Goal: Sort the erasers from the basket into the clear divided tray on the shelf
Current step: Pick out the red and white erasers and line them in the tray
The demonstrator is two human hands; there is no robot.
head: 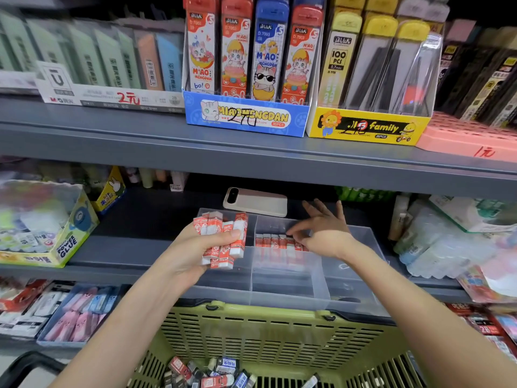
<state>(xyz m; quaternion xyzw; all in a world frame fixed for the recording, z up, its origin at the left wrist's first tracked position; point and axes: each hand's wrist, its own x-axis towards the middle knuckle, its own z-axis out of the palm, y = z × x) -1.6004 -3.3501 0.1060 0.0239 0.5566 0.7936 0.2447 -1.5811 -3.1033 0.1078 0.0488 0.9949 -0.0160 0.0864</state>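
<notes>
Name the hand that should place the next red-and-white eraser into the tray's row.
Right. The right hand has its fingers on the row of erasers in the middle compartment of the clear tray. The left hand is full, gripping a bundle of erasers, so it probably serves best as supply.

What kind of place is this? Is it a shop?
Probably a stationery shop: shelves carry a cat-printed display box with a handwritten price, a glue box, and a green basket holds erasers.
</notes>
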